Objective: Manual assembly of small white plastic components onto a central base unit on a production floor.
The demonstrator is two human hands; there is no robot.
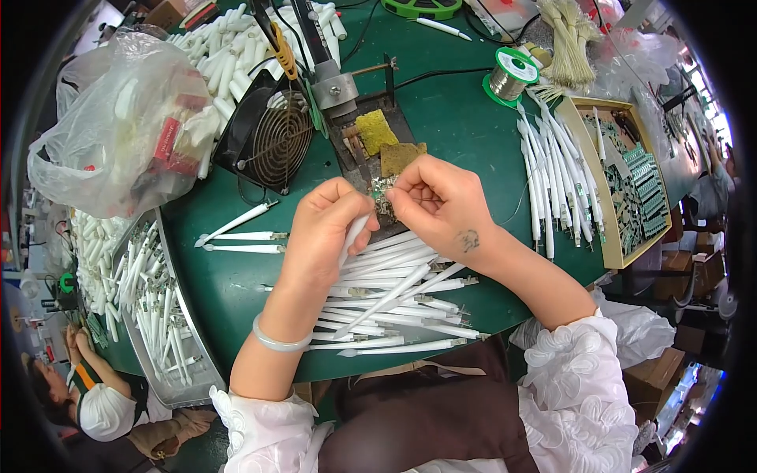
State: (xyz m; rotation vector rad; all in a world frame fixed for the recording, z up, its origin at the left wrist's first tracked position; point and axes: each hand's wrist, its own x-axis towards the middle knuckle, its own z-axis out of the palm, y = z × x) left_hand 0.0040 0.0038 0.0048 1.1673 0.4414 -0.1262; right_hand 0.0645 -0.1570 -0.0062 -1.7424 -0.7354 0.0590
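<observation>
Some far tabletop [457, 118] lies bare; left grip [327, 225] holds a smooth tube [352, 236], right grip [438, 201] is pinched together, contents unclear.

A single head-worn fisheye looks steeply down from above the near edge of the green workbench [457, 118], facing its far edge. It sits close: the left hand [327, 225] and right hand [441, 197] fall near mid-view, the wearer's brown apron [426, 422] at the bottom, and the workbench's edges bow outward.
</observation>
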